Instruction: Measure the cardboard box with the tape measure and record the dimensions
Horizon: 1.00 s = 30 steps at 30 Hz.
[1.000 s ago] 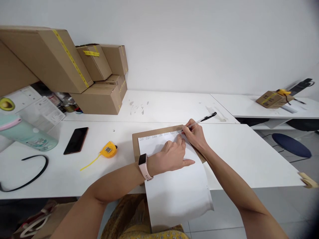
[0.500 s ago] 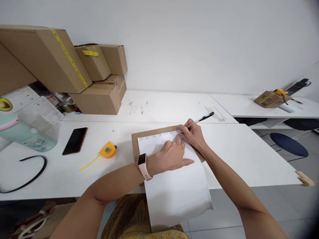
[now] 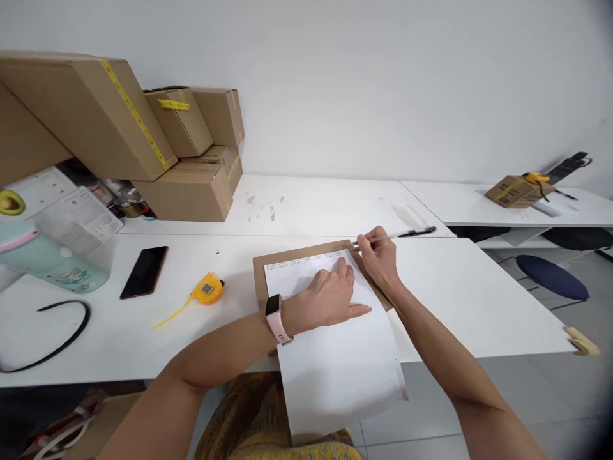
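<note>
A white sheet of paper (image 3: 335,364) lies on a brown clipboard (image 3: 261,275) at the near edge of the white table (image 3: 479,300), its lower half hanging off the edge. Small handwriting runs along the sheet's top. My left hand (image 3: 328,297), with a pale pink watch on the wrist, rests flat on the paper with fingers spread. My right hand (image 3: 380,259) pinches a clear pen with a black cap (image 3: 400,235). The pen lies almost level, its tip just above the clipboard's top right corner.
A yellow tape measure (image 3: 207,289) and a black phone (image 3: 144,271) lie left of the clipboard. Further left are a mint bottle (image 3: 48,265) and a black cable (image 3: 52,332). Cardboard boxes (image 3: 186,185) stack at the back left. A blue stool (image 3: 550,278) stands at right.
My right hand has lifted the pen tip off the paper and tilted the pen flatter, pointing right. My left hand has stayed on the sheet.
</note>
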{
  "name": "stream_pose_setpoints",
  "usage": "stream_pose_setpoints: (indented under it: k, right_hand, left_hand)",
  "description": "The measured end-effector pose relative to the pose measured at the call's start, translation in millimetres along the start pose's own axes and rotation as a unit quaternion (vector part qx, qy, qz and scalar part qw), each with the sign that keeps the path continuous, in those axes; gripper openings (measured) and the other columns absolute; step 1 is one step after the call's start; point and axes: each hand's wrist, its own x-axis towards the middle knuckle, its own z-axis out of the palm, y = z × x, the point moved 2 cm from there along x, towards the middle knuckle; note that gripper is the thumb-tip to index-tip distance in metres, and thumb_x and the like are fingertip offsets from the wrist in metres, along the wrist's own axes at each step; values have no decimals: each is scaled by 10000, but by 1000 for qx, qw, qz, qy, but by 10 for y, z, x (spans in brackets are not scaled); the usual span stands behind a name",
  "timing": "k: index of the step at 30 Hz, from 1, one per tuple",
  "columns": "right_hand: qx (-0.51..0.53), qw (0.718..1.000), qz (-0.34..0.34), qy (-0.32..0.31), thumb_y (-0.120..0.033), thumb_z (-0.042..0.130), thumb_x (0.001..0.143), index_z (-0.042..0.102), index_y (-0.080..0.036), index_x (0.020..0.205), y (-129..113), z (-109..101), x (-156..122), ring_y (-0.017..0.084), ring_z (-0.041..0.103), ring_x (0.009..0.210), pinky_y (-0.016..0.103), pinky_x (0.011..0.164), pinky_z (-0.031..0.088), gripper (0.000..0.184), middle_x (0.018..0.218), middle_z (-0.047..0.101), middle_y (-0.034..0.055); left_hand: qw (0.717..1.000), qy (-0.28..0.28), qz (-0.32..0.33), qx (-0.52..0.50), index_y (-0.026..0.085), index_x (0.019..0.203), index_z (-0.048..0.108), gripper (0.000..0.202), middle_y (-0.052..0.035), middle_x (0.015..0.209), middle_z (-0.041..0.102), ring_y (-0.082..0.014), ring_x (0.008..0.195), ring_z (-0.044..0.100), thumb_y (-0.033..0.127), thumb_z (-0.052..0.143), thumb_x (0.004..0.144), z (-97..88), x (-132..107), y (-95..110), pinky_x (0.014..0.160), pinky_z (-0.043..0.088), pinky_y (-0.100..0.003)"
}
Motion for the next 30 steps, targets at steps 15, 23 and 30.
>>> stream_pose_setpoints:
  k: [15,23,30]
  right_hand:
    - [-76,995,65,16,-530,672,851,472,-247,803,35,-668,-1682,113,440,509,248,517,361,350,616,527,-57]
    - [120,947,-20,297,-357,847,644,487,-222,753,434,-1403,-1282,133,602,779,308,800,488,400,871,644,0]
    - [108,919,100,365,-412,857,433,477,-259,691,1577,-2031,-1019,139,505,673,343,711,463,484,727,545,-30]
  left_hand:
    - [992,-89,-5,-92,25,1444,453,678,-308,1594,325,-442,1243,581,557,424,1024,-303,-47,-12,980,443,-511]
    - [981,153,-42,-114,185,1548,345,680,-153,1614,395,-355,1404,486,593,437,1011,-499,-842,-269,1010,519,-506]
    - [989,118,-32,-77,286,1556,371,652,-76,1623,399,-332,1506,338,564,525,987,215,-1519,-414,1182,356,-574]
